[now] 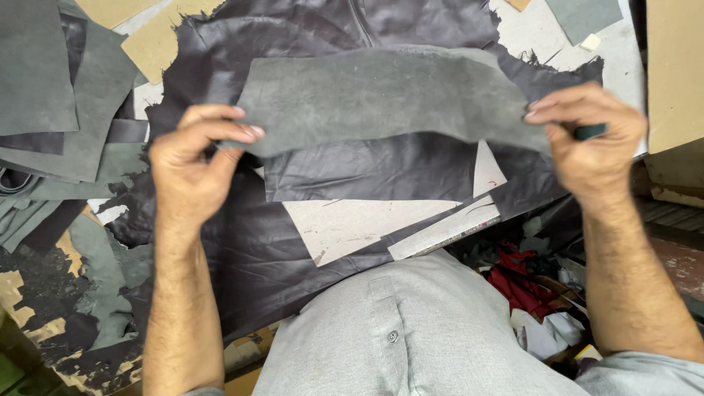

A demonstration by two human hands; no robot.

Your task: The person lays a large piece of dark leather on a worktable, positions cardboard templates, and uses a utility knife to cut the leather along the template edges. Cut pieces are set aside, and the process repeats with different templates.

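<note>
One grey suede piece (381,95) is held stretched above the counter (616,44); left hand (192,167) has its grip pinched shut on the piece's left end, right hand (594,139) clamps the right end, also holding a small dark tool (590,132); judged as inspection under way, with nothing cut or marked; beneath lie one dark leather hide (308,242) and two pale card patterns (352,224).

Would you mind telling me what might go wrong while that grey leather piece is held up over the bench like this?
The grey leather piece is gripped only at its two ends, by the left hand and the right hand, so it may sag or slip from the fingertips. The right hand also appears to hold a small dark tool, which might scratch the piece. If dropped, it could get lost among similar grey offcuts on the left.
</note>
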